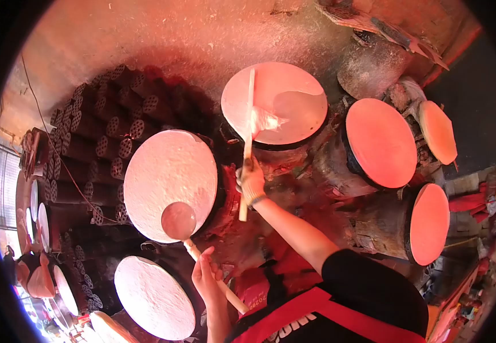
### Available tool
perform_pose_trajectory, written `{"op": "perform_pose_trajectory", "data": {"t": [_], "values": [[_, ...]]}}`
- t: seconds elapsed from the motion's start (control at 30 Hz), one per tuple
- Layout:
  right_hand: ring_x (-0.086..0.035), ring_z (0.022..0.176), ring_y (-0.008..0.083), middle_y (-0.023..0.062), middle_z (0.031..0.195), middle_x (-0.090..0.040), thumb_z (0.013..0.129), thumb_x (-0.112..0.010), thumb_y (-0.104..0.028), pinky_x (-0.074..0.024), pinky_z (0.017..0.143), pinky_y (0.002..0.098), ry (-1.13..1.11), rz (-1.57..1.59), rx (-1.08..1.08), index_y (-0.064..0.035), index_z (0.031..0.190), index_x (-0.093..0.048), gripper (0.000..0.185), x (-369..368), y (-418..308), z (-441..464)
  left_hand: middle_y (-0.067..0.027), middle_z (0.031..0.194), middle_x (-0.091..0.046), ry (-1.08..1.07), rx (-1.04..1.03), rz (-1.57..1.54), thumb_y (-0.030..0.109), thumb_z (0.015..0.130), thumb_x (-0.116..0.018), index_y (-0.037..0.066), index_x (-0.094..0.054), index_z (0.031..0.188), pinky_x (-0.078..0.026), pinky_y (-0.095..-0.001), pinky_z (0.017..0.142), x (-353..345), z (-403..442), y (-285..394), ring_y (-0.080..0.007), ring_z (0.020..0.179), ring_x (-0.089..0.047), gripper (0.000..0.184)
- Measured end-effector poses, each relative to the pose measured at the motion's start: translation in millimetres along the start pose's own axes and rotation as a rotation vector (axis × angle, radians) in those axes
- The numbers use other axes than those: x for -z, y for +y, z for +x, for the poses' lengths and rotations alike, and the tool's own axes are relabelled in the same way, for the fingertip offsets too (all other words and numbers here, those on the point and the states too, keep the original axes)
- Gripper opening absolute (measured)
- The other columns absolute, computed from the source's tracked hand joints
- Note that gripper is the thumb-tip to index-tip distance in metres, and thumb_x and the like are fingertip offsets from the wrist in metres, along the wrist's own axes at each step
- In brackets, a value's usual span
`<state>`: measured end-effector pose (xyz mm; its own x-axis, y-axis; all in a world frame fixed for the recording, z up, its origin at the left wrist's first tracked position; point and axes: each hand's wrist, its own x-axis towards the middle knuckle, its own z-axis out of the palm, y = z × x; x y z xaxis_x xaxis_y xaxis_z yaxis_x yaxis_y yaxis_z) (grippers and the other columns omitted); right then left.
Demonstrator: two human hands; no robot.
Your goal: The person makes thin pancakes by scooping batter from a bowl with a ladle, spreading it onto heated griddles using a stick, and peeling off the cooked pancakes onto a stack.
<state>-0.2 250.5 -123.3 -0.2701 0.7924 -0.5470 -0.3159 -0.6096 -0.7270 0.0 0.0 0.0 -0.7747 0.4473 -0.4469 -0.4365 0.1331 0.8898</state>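
My left hand (208,279) is closed around the wooden handle of a ladle (178,221). The ladle's round bowl is over the lower edge of a round griddle (168,171) coated with pale, bumpy batter. Farther forward, my right hand (251,180), apparently in a light glove, grips a long flat wooden stick (250,108). That stick reaches across a second round griddle (239,91), partly covered by a pale layer. Beside the stick is a bright whitish lump (268,121); I cannot tell whether it is batter or folded sheet.
More round griddles stand at right (381,143), far right (429,224) and lower left (155,297). A light disc (437,132) leans behind them. Stacked perforated coal briquettes (108,123) line the left wall. Other people's clothing (42,277) shows at the far left edge.
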Motion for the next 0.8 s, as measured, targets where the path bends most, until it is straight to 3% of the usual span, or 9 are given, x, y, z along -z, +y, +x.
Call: {"op": "perform_pose_trajectory", "data": {"t": [0.1, 0.2, 0.27, 0.37, 0.53, 0.6, 0.67, 0.7, 0.8], "values": [[-0.036, 0.040, 0.0075, -0.0029, 0.059, -0.045, 0.095, -0.045, -0.042, -0.0306, 0.034, 0.0240, -0.008, 0.052, -0.015, -0.0277, 0.125, -0.043, 0.033, 31.4, 2.3, -39.6, 0.0040, 0.060, -0.038, -0.064, 0.020, -0.018, 0.031, 0.098, -0.044, -0.003, -0.063, 0.098, -0.024, -0.0175, 0.043, 7.3, -4.7, 17.8, -0.0019, 0.051, -0.032, 0.039], [-0.037, 0.040, 0.0072, -0.0025, 0.061, -0.046, 0.095, -0.047, -0.041, -0.0315, 0.034, 0.0243, -0.004, -0.041, 0.043, -0.0245, 0.112, -0.046, 0.024, 85.1, -48.3, -31.7, 0.0034, 0.061, -0.038, -0.180, 0.059, -0.097, 0.033, 0.099, -0.042, -0.003, -0.063, 0.087, -0.025, -0.0173, 0.043, -12.0, -3.3, 4.6, -0.0027, 0.052, -0.033, 0.044], [-0.037, 0.039, 0.0075, -0.0023, 0.060, -0.046, 0.096, -0.045, -0.040, -0.0323, 0.033, 0.0248, 0.025, -0.060, 0.059, -0.0220, 0.108, -0.047, 0.022, 82.2, -65.8, -19.0, 0.0032, 0.061, -0.038, -0.180, 0.066, -0.110, 0.034, 0.099, -0.041, -0.004, -0.063, 0.087, -0.026, -0.0177, 0.043, -16.4, -5.0, 6.2, -0.0030, 0.051, -0.033, 0.045], [-0.038, 0.042, 0.0073, -0.0006, 0.062, -0.047, 0.095, -0.048, -0.040, -0.0294, 0.034, 0.0238, 0.028, 0.185, 0.124, -0.0227, 0.107, -0.047, 0.021, 44.4, -71.0, -7.7, 0.0025, 0.062, -0.038, -0.182, 0.096, -0.132, 0.034, 0.100, -0.038, -0.004, -0.063, 0.086, -0.027, -0.0186, 0.044, -28.5, -14.8, 17.1, -0.0035, 0.052, -0.033, 0.047], [-0.037, 0.041, 0.0087, -0.0005, 0.060, -0.046, 0.095, -0.050, -0.036, -0.0290, 0.035, 0.0231, -0.383, -0.131, -0.124, -0.0219, 0.114, -0.049, 0.024, 51.3, -44.4, -21.1, 0.0010, 0.072, -0.042, -0.217, 0.103, -0.203, 0.030, 0.099, -0.037, -0.004, -0.062, 0.089, -0.029, -0.0195, 0.045, -50.5, -10.1, 17.2, -0.0039, 0.057, -0.036, 0.043], [-0.037, 0.041, 0.0084, -0.0002, 0.062, -0.048, 0.094, -0.051, -0.039, -0.0295, 0.035, 0.0226, -0.230, -0.193, -0.074, -0.0210, 0.110, -0.049, 0.025, 98.2, -55.7, -16.7, 0.0002, 0.078, -0.043, -0.256, 0.092, -0.207, 0.026, 0.099, -0.038, -0.004, -0.062, 0.093, -0.029, -0.0192, 0.046, -56.7, -8.5, 17.0, -0.0040, 0.060, -0.037, 0.038], [-0.039, 0.041, 0.0083, 0.0012, 0.064, -0.051, 0.093, -0.053, -0.036, -0.0299, 0.035, 0.0229, -0.222, -0.071, -0.089, -0.0239, 0.110, -0.046, 0.022, 144.6, -90.7, -20.0, 0.0001, 0.079, -0.043, -0.236, 0.105, -0.193, 0.025, 0.098, -0.039, -0.004, -0.061, 0.094, -0.029, -0.0190, 0.047, -64.0, -9.0, 14.7, -0.0041, 0.060, -0.037, 0.037], [-0.037, 0.040, 0.0078, 0.0012, 0.064, -0.051, 0.095, -0.050, -0.032, -0.0293, 0.033, 0.0238, -0.095, -0.130, -0.105, -0.0214, 0.105, -0.047, 0.015, 149.7, -108.1, -20.3, 0.0001, 0.080, -0.043, -0.225, 0.113, -0.176, 0.024, 0.098, -0.040, -0.004, -0.061, 0.096, -0.030, -0.0189, 0.047, -67.8, -9.6, 13.5, -0.0041, 0.060, -0.037, 0.035], [-0.038, 0.041, 0.0082, 0.0017, 0.064, -0.051, 0.094, -0.051, -0.031, -0.0288, 0.034, 0.0237, -0.161, 0.069, -0.002, -0.0199, 0.101, -0.046, 0.014, 132.6, -125.9, -17.4, -0.0003, 0.080, -0.043, -0.217, 0.114, -0.190, 0.022, 0.097, -0.041, -0.005, -0.060, 0.095, -0.030, -0.0186, 0.048, -82.9, -10.7, 7.2, -0.0041, 0.061, -0.037, 0.033]]}}
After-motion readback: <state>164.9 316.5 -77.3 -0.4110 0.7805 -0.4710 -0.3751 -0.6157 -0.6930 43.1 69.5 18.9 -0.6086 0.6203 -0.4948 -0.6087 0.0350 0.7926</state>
